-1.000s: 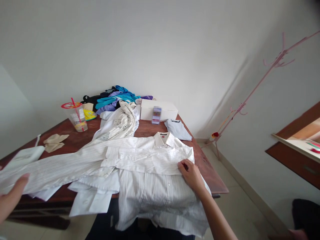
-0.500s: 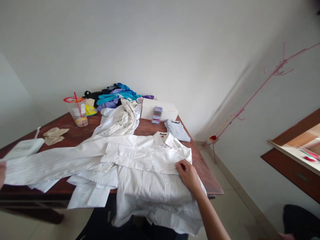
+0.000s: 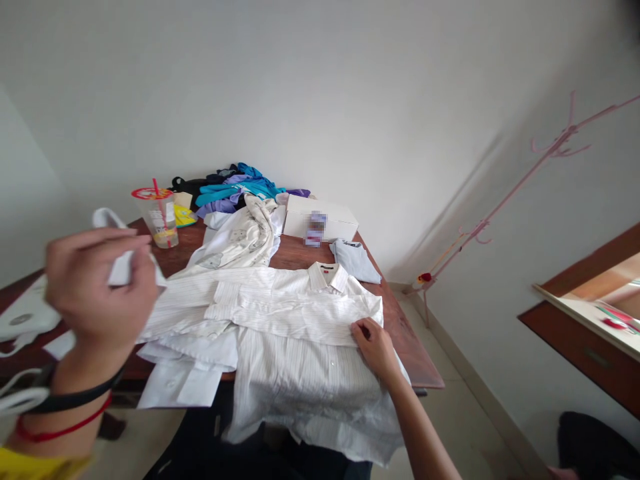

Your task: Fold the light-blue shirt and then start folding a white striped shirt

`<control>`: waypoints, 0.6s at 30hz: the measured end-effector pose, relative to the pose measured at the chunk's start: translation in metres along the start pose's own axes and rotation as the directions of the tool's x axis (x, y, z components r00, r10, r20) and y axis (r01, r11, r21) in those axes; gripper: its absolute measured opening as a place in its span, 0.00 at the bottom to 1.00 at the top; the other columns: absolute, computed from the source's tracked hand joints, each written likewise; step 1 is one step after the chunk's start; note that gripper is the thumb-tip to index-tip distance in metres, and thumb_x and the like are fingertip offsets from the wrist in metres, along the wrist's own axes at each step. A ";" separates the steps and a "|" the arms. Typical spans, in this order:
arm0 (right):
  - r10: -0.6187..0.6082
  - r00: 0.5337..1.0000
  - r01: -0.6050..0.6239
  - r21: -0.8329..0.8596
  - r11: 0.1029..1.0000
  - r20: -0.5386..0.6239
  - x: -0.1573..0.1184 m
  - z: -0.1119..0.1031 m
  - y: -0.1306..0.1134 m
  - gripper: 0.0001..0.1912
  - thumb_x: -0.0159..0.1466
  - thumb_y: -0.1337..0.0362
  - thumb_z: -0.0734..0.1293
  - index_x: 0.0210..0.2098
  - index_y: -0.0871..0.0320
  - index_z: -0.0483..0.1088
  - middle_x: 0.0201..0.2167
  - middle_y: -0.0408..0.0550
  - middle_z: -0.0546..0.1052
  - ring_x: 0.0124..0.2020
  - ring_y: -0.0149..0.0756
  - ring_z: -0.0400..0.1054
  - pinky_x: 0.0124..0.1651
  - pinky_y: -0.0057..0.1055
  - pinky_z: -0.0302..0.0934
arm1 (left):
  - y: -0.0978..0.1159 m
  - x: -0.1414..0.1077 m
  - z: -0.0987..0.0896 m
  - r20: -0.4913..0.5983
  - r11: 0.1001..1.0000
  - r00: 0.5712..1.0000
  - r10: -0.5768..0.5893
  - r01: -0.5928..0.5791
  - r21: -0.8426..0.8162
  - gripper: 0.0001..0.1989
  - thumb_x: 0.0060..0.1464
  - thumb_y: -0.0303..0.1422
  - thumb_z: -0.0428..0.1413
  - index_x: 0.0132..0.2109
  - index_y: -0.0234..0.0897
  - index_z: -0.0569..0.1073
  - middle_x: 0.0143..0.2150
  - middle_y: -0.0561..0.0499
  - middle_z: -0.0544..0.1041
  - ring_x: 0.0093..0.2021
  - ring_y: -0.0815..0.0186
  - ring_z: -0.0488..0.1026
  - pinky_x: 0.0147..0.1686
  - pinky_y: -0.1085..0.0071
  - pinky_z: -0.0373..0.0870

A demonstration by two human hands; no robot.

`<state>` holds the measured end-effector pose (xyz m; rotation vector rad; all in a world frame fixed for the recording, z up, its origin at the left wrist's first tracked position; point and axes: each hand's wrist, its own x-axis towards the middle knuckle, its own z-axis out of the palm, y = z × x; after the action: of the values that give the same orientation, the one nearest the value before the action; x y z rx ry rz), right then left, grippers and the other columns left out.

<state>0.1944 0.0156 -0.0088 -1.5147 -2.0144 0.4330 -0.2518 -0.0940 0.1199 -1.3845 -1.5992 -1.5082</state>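
Observation:
A white striped shirt [image 3: 300,367] lies on the wooden table [image 3: 400,333], its collar at the far side and its hem hanging over the front edge. One sleeve is folded across the chest. The other sleeve reaches left to my left hand [image 3: 103,287], which is raised with its fingers closed on the cuff end. My right hand [image 3: 373,343] rests at the shirt's right side, with curled fingers gripping the fabric by the folded sleeve. Other white garments [image 3: 185,380] lie partly under the left sleeve.
Behind are a cup with a red straw [image 3: 160,217], a pile of clothes [image 3: 240,190], a patterned light garment [image 3: 245,233], a white box [image 3: 335,217] and a folded grey garment [image 3: 355,260]. A white device [image 3: 25,317] sits left. A pink rack [image 3: 525,177] leans right.
My left hand has come in from the left edge and risen, bringing the sleeve end up and inward. My right hand stays in place on the shirt.

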 end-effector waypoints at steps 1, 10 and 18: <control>-0.003 1.000 0.003 -0.014 1.000 0.018 0.001 -0.002 -0.002 0.18 0.69 0.52 0.60 0.32 0.56 0.73 0.34 0.50 0.79 0.36 0.41 0.72 0.40 0.33 0.60 | 0.013 0.003 0.017 -0.068 0.990 0.988 0.141 -0.140 0.022 0.11 0.61 0.34 0.60 0.50 0.43 0.74 0.53 0.56 0.75 0.58 0.57 0.70 0.62 0.45 0.64; 0.076 0.943 -0.303 0.741 0.599 0.324 0.010 -0.019 -0.066 0.29 0.69 0.38 0.59 0.54 0.54 0.72 0.47 0.54 0.80 0.44 0.45 0.77 0.41 0.37 0.70 | 0.152 -0.055 0.136 0.467 0.798 0.688 0.555 -0.281 -0.533 0.21 0.65 0.17 0.45 0.59 0.38 0.70 0.59 0.43 0.71 0.60 0.61 0.72 0.58 0.63 0.74; 0.184 0.829 -0.557 0.804 0.207 0.527 0.022 0.013 -0.049 0.18 0.61 0.48 0.75 0.35 0.57 0.72 0.27 0.41 0.73 0.28 0.30 0.68 0.31 0.24 0.63 | 0.166 -0.155 0.126 0.747 0.842 0.438 0.501 -0.049 -0.537 0.36 0.63 0.26 0.56 0.74 0.39 0.52 0.72 0.38 0.61 0.71 0.53 0.61 0.68 0.57 0.66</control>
<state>0.1445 0.0226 0.0143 -1.0733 -0.9852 1.8385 -0.0182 -0.0486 0.0169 -2.8919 -1.3700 -0.9647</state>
